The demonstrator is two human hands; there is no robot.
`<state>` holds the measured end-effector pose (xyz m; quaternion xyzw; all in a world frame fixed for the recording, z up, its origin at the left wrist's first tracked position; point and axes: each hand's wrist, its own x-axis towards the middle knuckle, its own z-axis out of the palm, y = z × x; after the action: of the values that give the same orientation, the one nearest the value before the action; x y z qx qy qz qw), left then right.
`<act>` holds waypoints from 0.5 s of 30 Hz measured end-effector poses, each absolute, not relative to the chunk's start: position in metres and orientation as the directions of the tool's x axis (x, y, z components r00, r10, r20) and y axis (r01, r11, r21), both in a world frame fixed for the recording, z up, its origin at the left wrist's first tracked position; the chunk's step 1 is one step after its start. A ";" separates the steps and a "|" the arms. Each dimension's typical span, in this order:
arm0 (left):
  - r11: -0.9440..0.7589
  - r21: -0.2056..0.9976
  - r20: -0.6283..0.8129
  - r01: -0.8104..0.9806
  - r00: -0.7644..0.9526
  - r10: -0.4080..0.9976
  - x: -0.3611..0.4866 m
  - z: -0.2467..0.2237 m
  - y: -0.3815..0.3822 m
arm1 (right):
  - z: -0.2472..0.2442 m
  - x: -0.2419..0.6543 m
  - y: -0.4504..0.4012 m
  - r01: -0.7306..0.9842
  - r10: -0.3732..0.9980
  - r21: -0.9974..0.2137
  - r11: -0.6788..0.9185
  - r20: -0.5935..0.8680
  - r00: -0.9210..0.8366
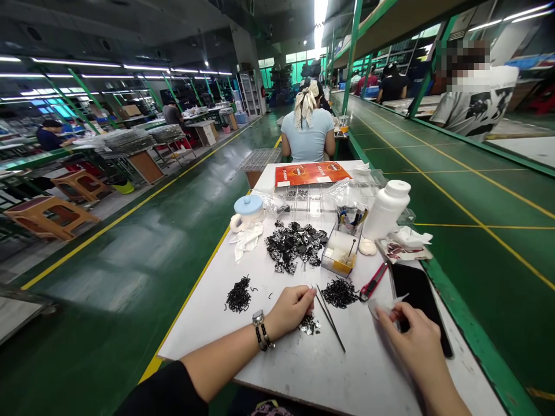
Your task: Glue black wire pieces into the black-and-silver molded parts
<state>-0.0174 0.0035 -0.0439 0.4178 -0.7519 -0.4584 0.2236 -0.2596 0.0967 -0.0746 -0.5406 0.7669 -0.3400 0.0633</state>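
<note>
Starting left, black bits (238,296) lie in front of a lidded mug (248,216), contents hidden; left hand (289,311) bunched beside tweezers (332,321) and silvery bits (309,326), whether gripping anything I can't tell. Behind, an orange sheet (311,174) bears print too small to read. Pale pieces fill the box (339,267), white bottle (385,212) alongside; right hand (417,338) pinches film (380,306) by the phone (420,286).

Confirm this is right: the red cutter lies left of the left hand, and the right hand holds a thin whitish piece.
Wrong side: in the head view, the red cutter lies to the right of the left hand, between a pile of small black pieces and the black phone. The right hand does hold a thin whitish piece.
</note>
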 end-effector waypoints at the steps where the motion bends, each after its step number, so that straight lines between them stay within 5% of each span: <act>1: 0.173 0.905 -0.078 -0.388 -0.551 -0.831 -0.017 -0.044 0.002 | -0.075 -0.260 0.097 -0.786 -0.870 -0.589 0.186 0.273 -0.410; 8: -0.013 0.974 -0.140 -0.227 -0.554 -0.821 -0.019 -0.048 -0.003 | -0.088 -0.272 0.092 -0.792 -0.880 -0.588 0.166 0.274 -0.388; 15: 0.178 0.925 -0.049 -0.336 -0.570 -0.820 -0.016 -0.036 -0.010 | -0.090 -0.276 0.092 -0.793 -0.891 -0.581 0.181 0.245 -0.383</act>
<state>-0.0159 -0.0098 -0.0359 0.3966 -0.7287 -0.5038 0.2406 -0.2760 0.0923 -0.0903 -0.5505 0.7647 -0.3264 0.0747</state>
